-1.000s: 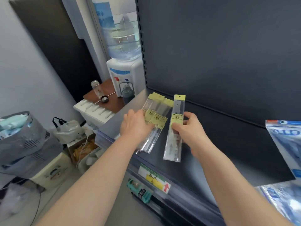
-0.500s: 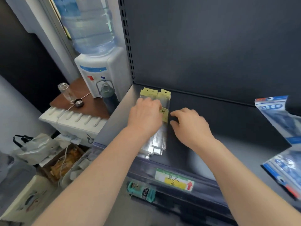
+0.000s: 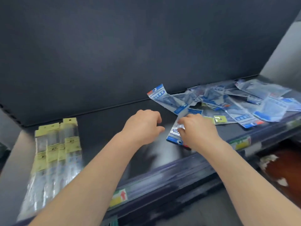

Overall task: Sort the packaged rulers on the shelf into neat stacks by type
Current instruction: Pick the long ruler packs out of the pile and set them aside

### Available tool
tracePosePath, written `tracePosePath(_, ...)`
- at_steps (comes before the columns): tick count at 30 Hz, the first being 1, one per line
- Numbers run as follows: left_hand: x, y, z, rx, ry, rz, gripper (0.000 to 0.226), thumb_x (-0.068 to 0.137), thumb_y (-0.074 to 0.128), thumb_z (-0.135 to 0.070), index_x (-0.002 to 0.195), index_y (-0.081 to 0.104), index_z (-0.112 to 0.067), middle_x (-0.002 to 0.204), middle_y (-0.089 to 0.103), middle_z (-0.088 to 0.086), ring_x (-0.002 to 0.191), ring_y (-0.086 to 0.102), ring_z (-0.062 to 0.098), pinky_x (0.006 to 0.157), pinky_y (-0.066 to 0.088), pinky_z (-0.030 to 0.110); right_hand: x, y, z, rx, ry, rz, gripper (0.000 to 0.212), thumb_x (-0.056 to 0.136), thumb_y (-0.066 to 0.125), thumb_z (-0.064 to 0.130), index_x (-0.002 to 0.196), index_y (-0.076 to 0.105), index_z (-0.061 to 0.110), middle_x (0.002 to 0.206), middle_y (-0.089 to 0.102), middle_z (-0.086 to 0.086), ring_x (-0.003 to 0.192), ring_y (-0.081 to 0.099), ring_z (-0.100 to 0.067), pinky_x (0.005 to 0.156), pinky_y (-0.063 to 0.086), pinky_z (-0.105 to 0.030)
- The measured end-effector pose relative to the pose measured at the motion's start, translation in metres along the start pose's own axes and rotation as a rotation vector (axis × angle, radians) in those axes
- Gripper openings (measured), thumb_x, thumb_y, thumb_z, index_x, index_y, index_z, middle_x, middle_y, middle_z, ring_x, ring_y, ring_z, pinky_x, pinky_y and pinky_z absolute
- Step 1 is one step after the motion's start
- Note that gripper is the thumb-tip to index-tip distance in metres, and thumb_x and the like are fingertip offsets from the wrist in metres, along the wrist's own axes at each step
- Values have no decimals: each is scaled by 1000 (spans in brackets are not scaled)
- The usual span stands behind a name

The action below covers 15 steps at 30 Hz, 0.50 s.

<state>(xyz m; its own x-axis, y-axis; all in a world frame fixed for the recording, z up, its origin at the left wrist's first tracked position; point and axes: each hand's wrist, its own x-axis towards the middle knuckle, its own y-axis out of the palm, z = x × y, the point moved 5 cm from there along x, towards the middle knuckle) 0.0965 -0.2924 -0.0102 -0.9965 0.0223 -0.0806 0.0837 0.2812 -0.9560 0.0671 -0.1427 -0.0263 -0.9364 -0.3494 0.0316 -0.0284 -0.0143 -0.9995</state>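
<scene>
The yellow-topped ruler packs (image 3: 57, 152) lie side by side at the left end of the shelf (image 3: 101, 128), and a messy pile of blue packs (image 3: 236, 103) lies on the right. The left hand (image 3: 143, 126) hangs between them, fingers loosely bent, holding nothing. The right hand (image 3: 198, 132) curls its fingers onto one blue pack (image 3: 174, 132) at the pile's edge.

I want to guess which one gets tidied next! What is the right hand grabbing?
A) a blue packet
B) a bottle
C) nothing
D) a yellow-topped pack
A: the right hand curls its fingers onto a blue packet at the near edge of the messy pile, while the yellow-topped packs lie far off at the left end of the shelf.
</scene>
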Motion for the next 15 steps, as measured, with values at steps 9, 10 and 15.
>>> tracePosePath(9, 66, 59, -106, -17, 124, 26, 30, 95, 55, -39, 124, 58, -30, 125, 57, -2, 121, 46, 22, 91, 43, 36, 12, 18, -129, 45, 83, -31, 28, 94, 48, 24, 118, 62, 27, 116, 61, 0, 113, 53, -27, 81, 43, -38)
tracePosePath(10, 75, 65, -116, -16, 92, 20, 29, 95, 55, -39, 121, 59, -27, 122, 59, -1, 118, 48, 23, 89, 44, 37, 17, 20, -144, 51, 85, -36, 29, 93, 48, 20, 118, 62, 26, 115, 62, 0, 111, 54, -28, 80, 43, -38)
tracePosePath(15, 127, 82, -159, 23, -152, -49, 45, 89, 55, -54, 112, 53, -15, 118, 60, 6, 113, 51, 28, 74, 39, 38, 43, 31, -208, 87, 46, -38, 38, 92, 46, 12, 126, 55, 24, 121, 61, -1, 114, 53, -27, 77, 42, -36)
